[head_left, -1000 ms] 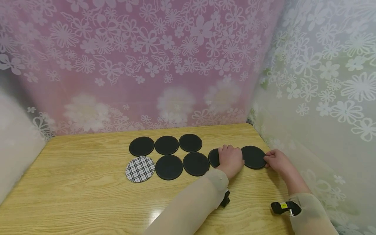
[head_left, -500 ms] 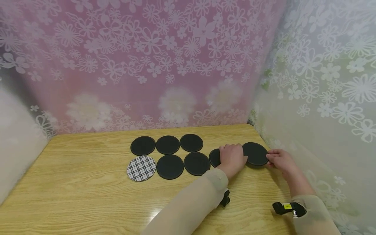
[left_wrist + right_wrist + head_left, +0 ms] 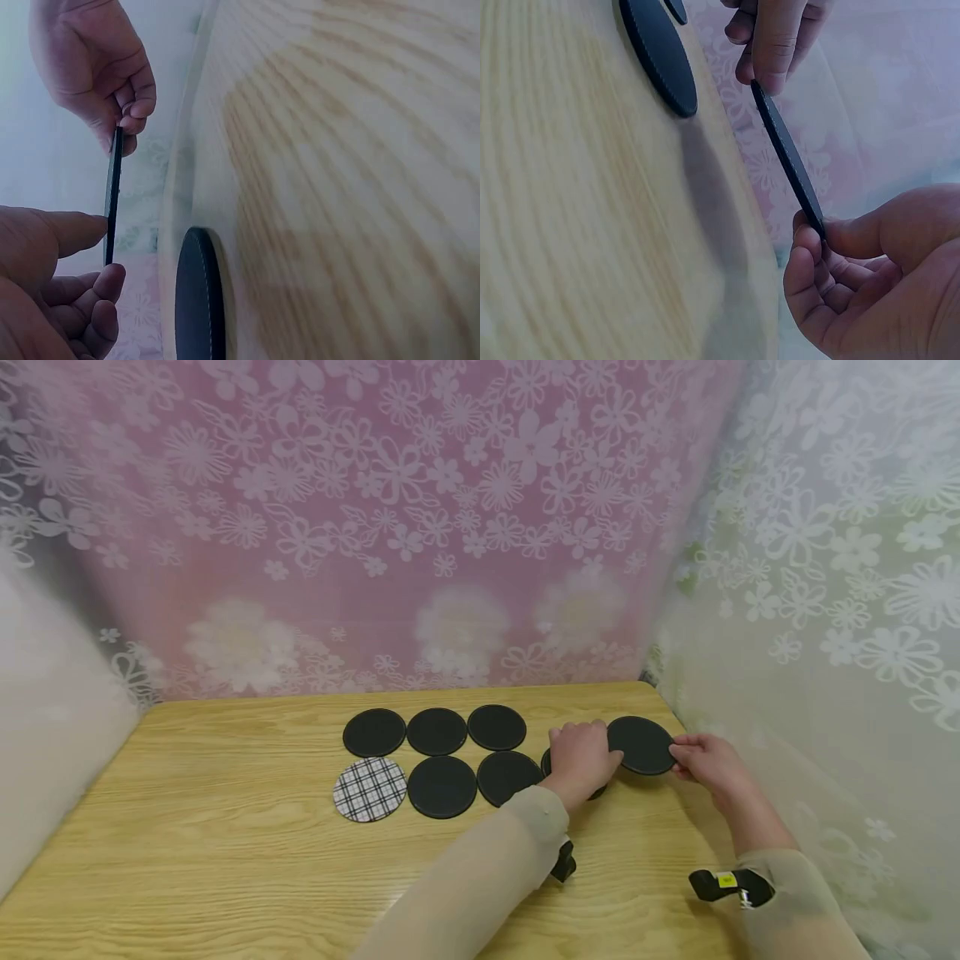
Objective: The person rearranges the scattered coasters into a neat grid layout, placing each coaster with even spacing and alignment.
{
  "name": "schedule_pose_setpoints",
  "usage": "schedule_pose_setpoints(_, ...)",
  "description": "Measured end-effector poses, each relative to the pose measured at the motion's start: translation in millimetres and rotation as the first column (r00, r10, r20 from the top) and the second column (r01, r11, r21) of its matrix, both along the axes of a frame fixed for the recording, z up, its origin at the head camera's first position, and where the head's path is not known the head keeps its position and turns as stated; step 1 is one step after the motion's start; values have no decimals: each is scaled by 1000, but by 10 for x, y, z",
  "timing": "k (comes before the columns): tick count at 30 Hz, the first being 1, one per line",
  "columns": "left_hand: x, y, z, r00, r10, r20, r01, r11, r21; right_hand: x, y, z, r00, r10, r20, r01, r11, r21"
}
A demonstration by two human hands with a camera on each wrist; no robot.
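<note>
A round black coaster (image 3: 640, 746) with a stitched edge is held up off the table, tilted, between both hands. My right hand (image 3: 708, 766) pinches its right edge between thumb and fingers. At the opposite edge, my left hand (image 3: 581, 762) pinches it, thumb on one face and fingertips on the other, as the left wrist view shows. Another black coaster (image 3: 196, 300) lies flat on the table below the left hand, which partly covers it in the head view. The right wrist view shows the raised coaster (image 3: 787, 161) edge-on, with its shadow on the wood.
Left of the hands, several black coasters (image 3: 442, 787) lie in two touching rows on the wooden table (image 3: 247, 843). A black-and-white plaid coaster (image 3: 370, 789) starts the front row. Floral curtains (image 3: 817, 635) hang close behind and to the right.
The right-hand coaster has risen off the table and shifted slightly left, tilted. My left hand has come off the neighbouring coaster's top and now grips the raised one's edge.
</note>
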State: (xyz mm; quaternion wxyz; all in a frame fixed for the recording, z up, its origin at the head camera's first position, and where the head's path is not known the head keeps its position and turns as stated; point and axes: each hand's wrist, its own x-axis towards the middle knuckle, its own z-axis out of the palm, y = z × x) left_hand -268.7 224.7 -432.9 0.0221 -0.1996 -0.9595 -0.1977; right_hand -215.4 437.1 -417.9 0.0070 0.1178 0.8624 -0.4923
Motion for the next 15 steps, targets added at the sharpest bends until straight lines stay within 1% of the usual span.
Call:
schedule_pose_setpoints(5, -50, -90, 15, 1000, 23, -4, -23, 1000, -10, -95, -104, 34, 1000, 0, 7, 0, 1000, -9)
schedule_pose_setpoints(9, -109, -166, -1, 999, 52, 3, -52, 999, 1, -183, -201, 64, 1000, 0, 21, 1, 1000, -16)
schedule_pose_setpoints(15, -195, -321, -20, 997, 76, -9, -76, 997, 27, -337, -338, 83, 999, 14, 45, -14, 1000, 11)
